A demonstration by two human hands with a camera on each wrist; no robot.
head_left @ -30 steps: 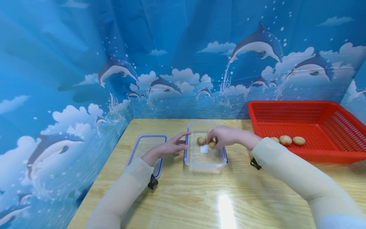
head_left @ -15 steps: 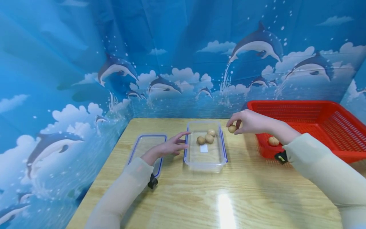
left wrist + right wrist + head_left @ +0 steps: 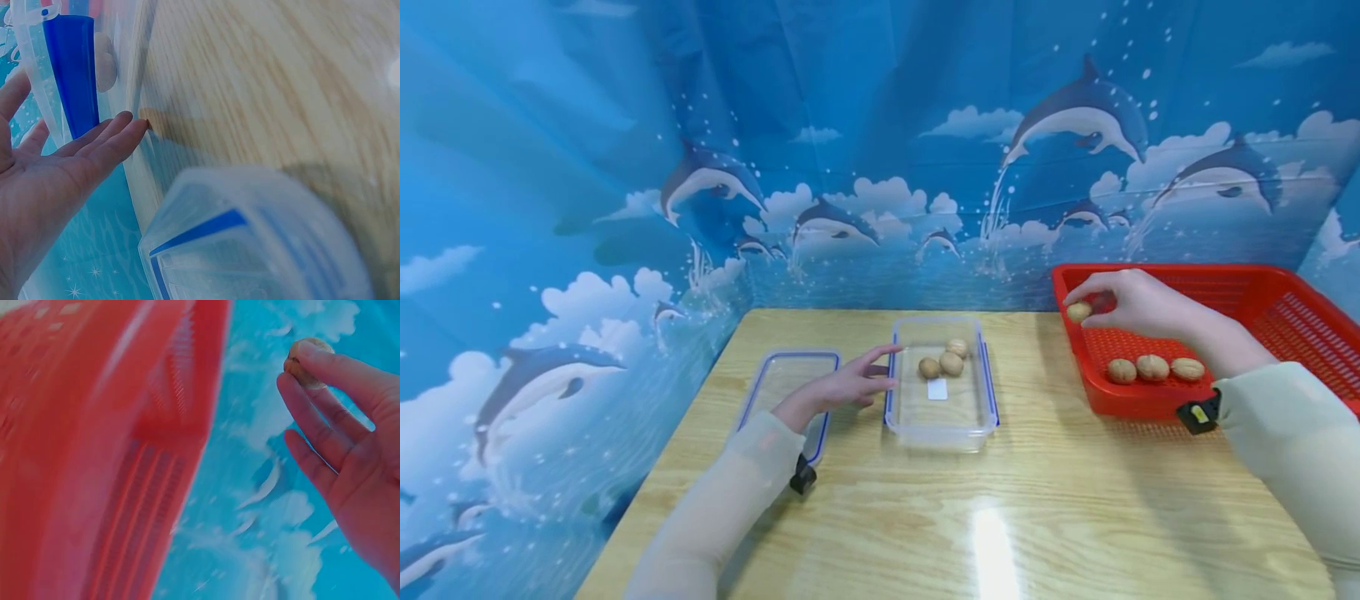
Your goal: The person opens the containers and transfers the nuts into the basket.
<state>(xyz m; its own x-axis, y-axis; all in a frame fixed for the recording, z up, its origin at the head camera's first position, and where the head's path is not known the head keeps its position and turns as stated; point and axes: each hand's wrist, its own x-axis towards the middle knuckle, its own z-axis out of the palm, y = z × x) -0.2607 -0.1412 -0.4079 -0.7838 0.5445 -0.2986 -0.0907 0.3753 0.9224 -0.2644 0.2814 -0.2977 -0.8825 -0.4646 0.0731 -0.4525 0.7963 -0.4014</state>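
Okay, my right hand (image 3: 1138,302) pinches a walnut (image 3: 1079,312) at its fingertips: light, hard, rounded, apt to roll. Left hand (image 3: 850,385) rests flat, fingers straight, touching the clear box (image 3: 941,425).

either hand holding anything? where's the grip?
Right hand pinches a walnut at its fingertips, over the red basket. Left hand holds nothing.

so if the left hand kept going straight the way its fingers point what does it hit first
Most likely the clear container: the left hand lies flat, fingertips already at its near left wall. Beyond that wall sit the walnuts.
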